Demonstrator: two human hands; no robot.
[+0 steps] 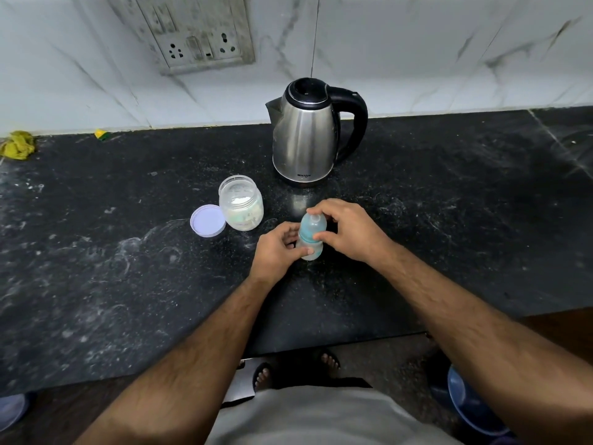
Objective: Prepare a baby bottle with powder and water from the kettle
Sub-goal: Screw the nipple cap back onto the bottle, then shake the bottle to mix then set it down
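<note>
A small clear baby bottle (310, 234) with a teal collar and a clear cap stands on the black counter (128, 268) in the middle. My left hand (276, 250) holds its lower body, thumb across the front. My right hand (345, 231) grips the cap and collar from the right, fingers curled over the top. Behind the bottle stands a steel kettle (305, 136) with a black lid and handle, lid closed. To the left sits an open clear jar (241, 207) holding white powder, with its pale lilac lid (208, 220) lying flat beside it.
A yellow cloth (17, 145) and a small yellow-green scrap (100, 134) lie by the white marble wall at the back left. A wall socket panel (199, 43) is above the counter. The counter's front edge runs near my body; a blue basin (471, 403) sits on the floor at right.
</note>
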